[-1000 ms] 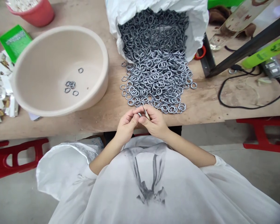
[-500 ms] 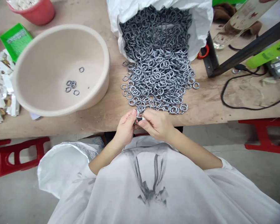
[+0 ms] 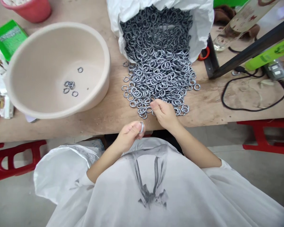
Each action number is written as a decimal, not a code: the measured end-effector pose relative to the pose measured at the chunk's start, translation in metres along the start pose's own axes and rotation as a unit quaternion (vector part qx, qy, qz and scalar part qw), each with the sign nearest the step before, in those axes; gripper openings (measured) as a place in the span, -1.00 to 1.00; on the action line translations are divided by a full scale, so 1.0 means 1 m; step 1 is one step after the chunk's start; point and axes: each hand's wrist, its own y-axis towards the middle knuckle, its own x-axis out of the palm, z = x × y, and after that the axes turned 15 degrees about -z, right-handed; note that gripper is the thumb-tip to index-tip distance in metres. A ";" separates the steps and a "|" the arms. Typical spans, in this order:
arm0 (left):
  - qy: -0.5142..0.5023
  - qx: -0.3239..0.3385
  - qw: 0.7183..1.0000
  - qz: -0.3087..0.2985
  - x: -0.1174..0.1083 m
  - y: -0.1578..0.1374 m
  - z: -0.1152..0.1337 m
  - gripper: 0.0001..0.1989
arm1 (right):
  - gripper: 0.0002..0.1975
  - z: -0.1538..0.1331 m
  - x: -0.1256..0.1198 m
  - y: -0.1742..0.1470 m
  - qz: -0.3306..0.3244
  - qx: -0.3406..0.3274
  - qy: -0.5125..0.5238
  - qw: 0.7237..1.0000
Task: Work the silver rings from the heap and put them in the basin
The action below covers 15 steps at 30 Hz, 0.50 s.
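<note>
Ring, grey, one (image 3: 142,127): pinched at the fingertips of the left hand; seen nearly edge-on, long axis about 12 to 6 o'clock.
Left hand (image 3: 130,134): closed on that ring, thumb over bent fingers, at the table's near edge; the nearer of the two hands to it.
Right hand (image 3: 165,113): at 2 o'clock from the left, apart from it, over the near fringe of the pile; fingers curled, but how tightly, and whether round anything, cannot be told.
Ring pile (image 3: 161,75): loose, at 1 o'clock from the left hand, spilling from a white sack (image 3: 201,31) at 12 to 1.
Basin, beige (image 3: 44,56): at 10 o'clock, a few rings (image 3: 71,85) inside.
Table, wooden (image 3: 104,123): beneath pile, sack and basin.
</note>
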 end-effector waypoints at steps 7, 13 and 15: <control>-0.072 0.004 0.983 0.166 -0.029 -0.009 0.010 -0.70 | -0.74 0.004 0.013 0.005 -0.063 0.005 -0.210 0.976; -0.115 -0.010 0.969 0.217 -0.031 -0.002 0.009 -0.71 | -0.71 0.003 0.015 0.015 -0.030 0.014 -0.065 0.997; -0.103 -0.007 0.973 0.206 -0.025 0.006 0.005 -0.69 | -0.62 -0.003 0.012 0.013 -0.032 0.005 0.099 0.995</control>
